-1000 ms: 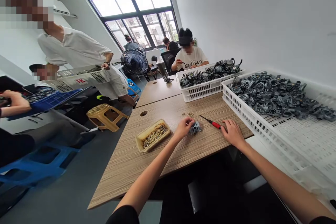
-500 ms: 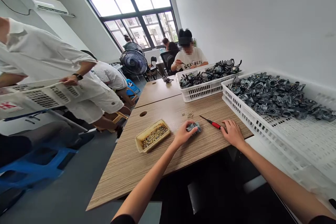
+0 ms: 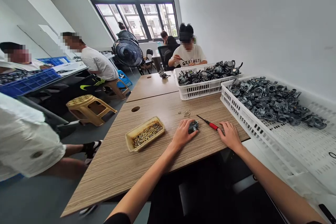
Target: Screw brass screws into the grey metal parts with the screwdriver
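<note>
My left hand [image 3: 183, 134] lies on the wooden table [image 3: 168, 147], its fingers and thumb closed around a small grey metal carburetor body [image 3: 193, 127]. Part of that piece is hidden by the fingers. Just to its right is a screwdriver [image 3: 213, 126] with a red and black handle and a dark shaft pointing away to the left. My right hand [image 3: 230, 135] rests flat on the table with fingers apart, its thumb and fingertips at the handle's end without gripping it. Several loose brass-coloured screws [image 3: 187, 113] lie beyond my left hand.
A yellowish tray [image 3: 128, 143] of screws sits left of my hands. White baskets full of carburetor parts stand at the right [image 3: 252, 126] and the back [image 3: 189, 95]. A co-worker [image 3: 187, 54] sits opposite. At left, a person in white shorts [image 3: 34, 147] stands near a stool [image 3: 88, 106].
The view has tilted down and turned slightly. The person carrying a white crate has moved left, and the crate is out of view. My left fingers now cover more of the carburetor body.
</note>
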The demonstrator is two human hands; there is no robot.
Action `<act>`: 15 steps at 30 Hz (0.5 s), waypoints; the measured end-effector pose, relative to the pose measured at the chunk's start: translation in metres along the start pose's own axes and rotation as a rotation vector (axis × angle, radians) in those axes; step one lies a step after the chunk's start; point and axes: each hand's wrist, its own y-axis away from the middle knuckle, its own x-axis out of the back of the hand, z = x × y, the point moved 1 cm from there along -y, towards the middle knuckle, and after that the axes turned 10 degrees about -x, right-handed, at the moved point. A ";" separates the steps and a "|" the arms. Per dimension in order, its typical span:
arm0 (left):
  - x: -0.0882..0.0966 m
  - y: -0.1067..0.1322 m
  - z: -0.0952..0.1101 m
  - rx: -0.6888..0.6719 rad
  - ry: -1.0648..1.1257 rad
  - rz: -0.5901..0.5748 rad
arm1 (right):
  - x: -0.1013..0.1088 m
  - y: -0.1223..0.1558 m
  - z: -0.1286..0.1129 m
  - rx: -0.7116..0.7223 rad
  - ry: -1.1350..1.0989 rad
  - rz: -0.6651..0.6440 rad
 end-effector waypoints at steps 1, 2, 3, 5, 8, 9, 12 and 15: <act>-0.001 -0.001 0.000 -0.021 -0.019 -0.012 | 0.000 0.000 0.000 0.003 0.013 0.000; -0.002 -0.002 0.000 -0.036 -0.035 -0.026 | 0.000 0.000 -0.001 0.006 0.025 0.002; -0.003 -0.003 0.000 -0.046 -0.046 -0.042 | 0.000 0.000 -0.001 0.010 0.038 0.004; -0.004 -0.003 0.000 -0.052 -0.057 -0.067 | 0.001 0.000 -0.001 0.014 0.061 0.008; -0.004 -0.004 0.000 -0.048 -0.045 -0.053 | 0.003 0.000 -0.001 0.019 0.084 0.009; -0.005 -0.004 -0.001 -0.047 -0.037 -0.038 | 0.003 -0.001 -0.001 0.020 0.086 0.009; -0.006 -0.003 -0.004 -0.064 -0.010 0.016 | 0.005 -0.001 -0.003 0.037 0.102 0.007; -0.010 -0.003 -0.007 -0.086 0.034 0.038 | 0.006 -0.002 -0.006 0.062 0.135 0.003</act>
